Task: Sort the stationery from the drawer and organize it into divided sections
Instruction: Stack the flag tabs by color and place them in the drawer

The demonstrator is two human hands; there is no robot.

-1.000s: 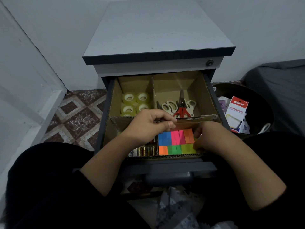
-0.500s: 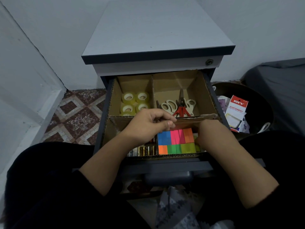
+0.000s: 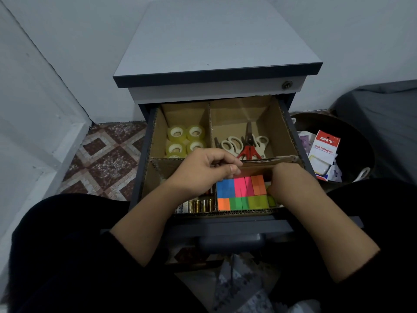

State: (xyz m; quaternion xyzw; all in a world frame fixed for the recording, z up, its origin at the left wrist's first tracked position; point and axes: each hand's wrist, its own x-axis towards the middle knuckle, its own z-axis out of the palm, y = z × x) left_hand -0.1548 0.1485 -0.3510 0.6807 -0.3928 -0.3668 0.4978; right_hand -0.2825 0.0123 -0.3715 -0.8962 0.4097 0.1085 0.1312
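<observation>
Head view is looking down into an open drawer [image 3: 225, 224] lined with a cardboard divider [image 3: 209, 129] that is splitting it into four sections. Four rolls of clear tape [image 3: 185, 141] are sitting in the far left section, and several pairs of scissors [image 3: 244, 144], white-handled and red-handled, are lying in the far right one. In the near right section, blocks of coloured sticky notes [image 3: 242, 192] are lying packed side by side in two rows: blue, pink and orange behind, orange, green and yellow-green in front. Small gold cylinders [image 3: 202, 205] are lying in the near left section.

The left hand [image 3: 203, 171] is hovering over the middle divider with its fingers curled in, thumb against the index finger; whether they are pinching anything is not clear. The right hand [image 3: 285, 181] is reaching into the right end of the sticky-note section, its fingers hidden behind the knuckles, so their state cannot be told.

To the right of the cabinet, a dark basket [image 3: 352, 141] is holding a red-and-white stationery pack [image 3: 323, 152].
</observation>
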